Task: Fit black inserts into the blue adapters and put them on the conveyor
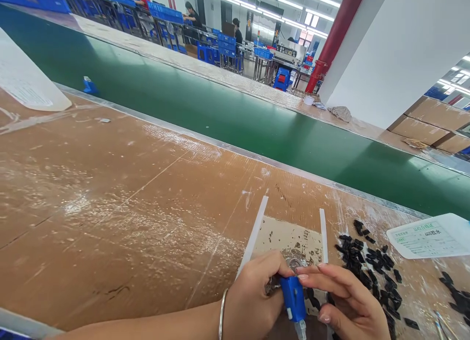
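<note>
A blue plastic part [293, 297] with a clear nozzle-like tip pointing down towards me is in my left hand [253, 296], whose fingers are closed around it. My right hand [350, 301] has its index and middle fingers stretched to the part's upper end, touching it. The right thumb stays apart from them, and no held thing shows between. Under the hands lies a beige, stained sheet [290, 237] between two white strips, with a clear round object [293, 262] partly hidden by my fingers. Small black pieces [354, 254] lie heaped to the right of my right hand.
A green conveyor belt [205, 114] crosses beyond the brown worktable [128, 222]; another blue part [89, 85] lies on it. A white labelled card [429, 236] is at right, a white sheet [33, 80] at left. Cotton swabs [442, 325] lie lower right. People work far back.
</note>
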`<state>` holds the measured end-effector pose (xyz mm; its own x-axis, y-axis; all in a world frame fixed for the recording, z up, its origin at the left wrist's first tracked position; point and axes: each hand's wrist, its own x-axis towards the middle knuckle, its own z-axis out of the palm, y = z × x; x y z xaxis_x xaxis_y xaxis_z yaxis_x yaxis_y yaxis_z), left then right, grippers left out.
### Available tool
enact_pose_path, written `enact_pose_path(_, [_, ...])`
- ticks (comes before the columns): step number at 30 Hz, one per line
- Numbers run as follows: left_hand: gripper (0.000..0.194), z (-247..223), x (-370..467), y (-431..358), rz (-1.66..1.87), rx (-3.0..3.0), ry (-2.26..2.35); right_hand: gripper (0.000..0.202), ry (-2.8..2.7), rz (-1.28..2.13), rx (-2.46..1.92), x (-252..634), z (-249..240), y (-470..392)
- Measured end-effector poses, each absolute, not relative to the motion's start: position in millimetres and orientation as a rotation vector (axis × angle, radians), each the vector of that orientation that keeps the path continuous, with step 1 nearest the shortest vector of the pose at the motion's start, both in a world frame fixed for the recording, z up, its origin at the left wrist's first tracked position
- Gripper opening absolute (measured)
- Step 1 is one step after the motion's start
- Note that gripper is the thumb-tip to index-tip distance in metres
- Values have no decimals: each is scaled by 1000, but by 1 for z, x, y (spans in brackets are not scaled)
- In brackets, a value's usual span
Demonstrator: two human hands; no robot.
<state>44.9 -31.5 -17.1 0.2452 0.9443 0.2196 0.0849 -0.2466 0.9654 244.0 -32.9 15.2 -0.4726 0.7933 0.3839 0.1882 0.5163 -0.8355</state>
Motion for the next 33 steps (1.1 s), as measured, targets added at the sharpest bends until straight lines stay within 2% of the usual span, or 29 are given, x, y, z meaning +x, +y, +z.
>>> enact_pose_path(8, [28, -1, 40, -31, 988, 1552, 782, 45, -1860, 1044, -787, 260, 6, -36])
enact_pose_path(13, [15, -1, 46, -34, 634, 1007, 526, 38, -1657, 1217, -752, 252, 14, -40])
enact_pose_path(17, [39, -11, 48, -38, 575, 649, 374, 34, -1361, 1291, -863, 238, 16, -51])
enact_pose_path(19, [45, -13, 47, -38, 590, 547, 341, 34, -1279, 1264, -874, 237, 14, -52])
enact_pose_path(23, [37, -10, 46, -36, 548, 388, 319, 37, -1371, 1204, -770, 248, 7, -41])
enact_pose_path(29, [40, -6, 46, -38, 534, 409, 452, 37, -1494, 1125, -775, 253, 4, -39])
enact_pose_path(33, [49, -9, 49, -39, 573, 415, 467, 36, -1615, 942, -870, 246, 7, -44])
